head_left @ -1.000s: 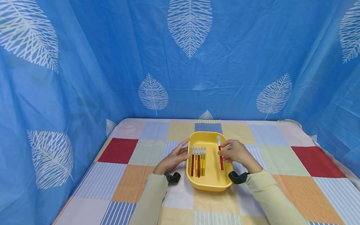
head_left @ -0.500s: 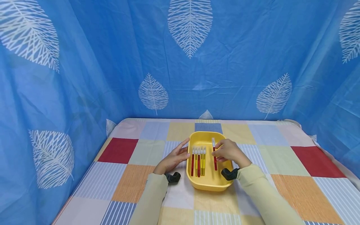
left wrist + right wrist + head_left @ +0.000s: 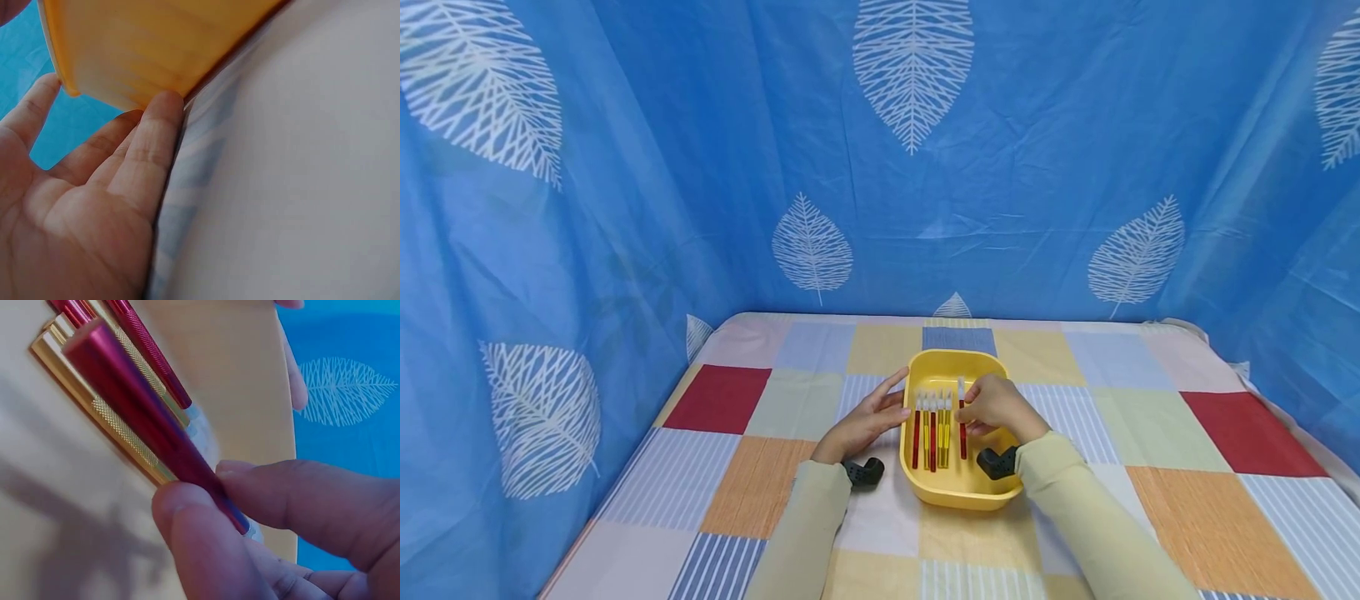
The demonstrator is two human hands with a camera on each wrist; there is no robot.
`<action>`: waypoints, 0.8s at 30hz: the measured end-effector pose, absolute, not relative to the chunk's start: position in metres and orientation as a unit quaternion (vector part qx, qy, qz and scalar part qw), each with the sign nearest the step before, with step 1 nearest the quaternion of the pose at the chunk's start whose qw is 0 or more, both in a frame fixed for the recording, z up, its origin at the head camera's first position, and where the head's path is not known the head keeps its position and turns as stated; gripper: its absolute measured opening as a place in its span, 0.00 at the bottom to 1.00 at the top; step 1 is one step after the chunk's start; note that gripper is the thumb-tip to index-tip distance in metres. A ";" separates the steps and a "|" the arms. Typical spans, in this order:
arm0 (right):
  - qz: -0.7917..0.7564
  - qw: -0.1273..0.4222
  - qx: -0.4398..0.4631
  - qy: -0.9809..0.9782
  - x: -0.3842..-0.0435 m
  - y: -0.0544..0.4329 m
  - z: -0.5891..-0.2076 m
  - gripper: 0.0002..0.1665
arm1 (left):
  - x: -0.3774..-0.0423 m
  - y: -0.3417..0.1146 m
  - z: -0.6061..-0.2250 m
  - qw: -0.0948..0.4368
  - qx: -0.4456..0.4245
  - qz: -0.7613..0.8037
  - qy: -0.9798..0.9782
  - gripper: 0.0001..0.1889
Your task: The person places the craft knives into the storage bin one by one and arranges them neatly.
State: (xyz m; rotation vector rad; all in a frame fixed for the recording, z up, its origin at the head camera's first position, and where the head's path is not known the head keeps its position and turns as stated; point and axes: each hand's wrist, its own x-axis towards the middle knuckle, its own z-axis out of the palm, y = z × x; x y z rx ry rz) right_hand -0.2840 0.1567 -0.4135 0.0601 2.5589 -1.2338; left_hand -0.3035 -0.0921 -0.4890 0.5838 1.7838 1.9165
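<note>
My right hand (image 3: 997, 407) pinches a red craft knife (image 3: 962, 442) with a knurled metal handle and clear cap between thumb and fingers. That knife hovers just right of a row of several similar red and gold craft knives (image 3: 933, 437) inside the yellow tray (image 3: 958, 496). In the right wrist view the held knife (image 3: 134, 409) slants over a gold knife (image 3: 112, 419), its capped end near the fingertips. My left hand (image 3: 865, 427) rests against the tray's left side, its fingers fairly straight; the left wrist view has fingertips touching the tray's outer wall (image 3: 150, 44).
The tray stands on a table under a patchwork cloth (image 3: 760, 475). Blue curtains (image 3: 715, 167) with white leaf prints hang behind and at both sides. A black wrist mount (image 3: 865, 473) sits on the left wrist and another black mount (image 3: 997, 463) on the right.
My right hand has moved left across the tray with the red craft knife, bringing it close beside the row. The left hand has stayed at the tray's left side.
</note>
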 end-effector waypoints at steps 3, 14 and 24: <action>-0.432 0.158 0.016 0.888 -0.286 0.155 -0.415 0.12 | -0.303 -0.092 -0.489 0.228 0.209 0.697 0.647 0.43; -0.377 0.165 -0.006 0.911 -0.292 0.152 -0.419 0.11 | -0.305 -0.090 -0.488 0.228 0.208 0.692 0.652 0.42; -0.343 0.172 0.006 0.923 -0.295 0.147 -0.426 0.19 | -0.305 -0.091 -0.489 0.227 0.206 0.688 0.658 0.42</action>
